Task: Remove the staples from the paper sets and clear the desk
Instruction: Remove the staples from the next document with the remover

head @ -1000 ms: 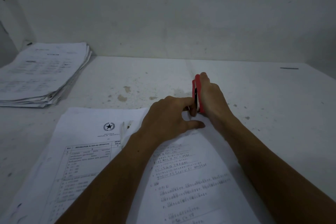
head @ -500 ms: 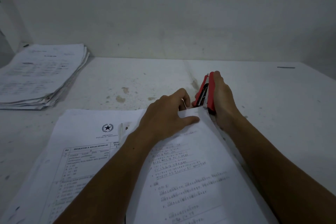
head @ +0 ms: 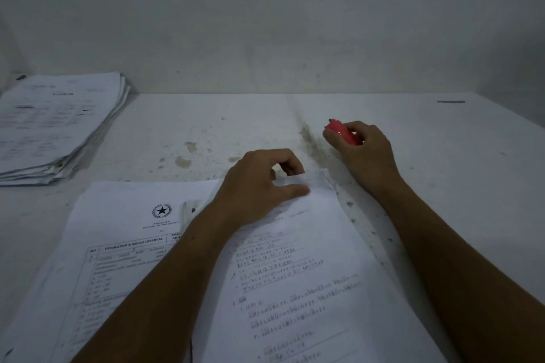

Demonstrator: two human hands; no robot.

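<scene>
1. The paper set [head: 295,268] lies nearest on the desk [head: 442,186].
2. The left hand [head: 256,186] pinches its top corner, fingers curled.
3. Beyond, the right hand [head: 365,153] grips the red stapler [head: 342,132], just clear of the corner.
4. Judged mid-staple removal; next, check the corner is free.

One red staple remover [head: 342,132], two paper sets [head: 295,289] [head: 118,244] lying near the front, one paper stack [head: 56,124] far left, two hands [head: 259,186] [head: 362,150].
</scene>
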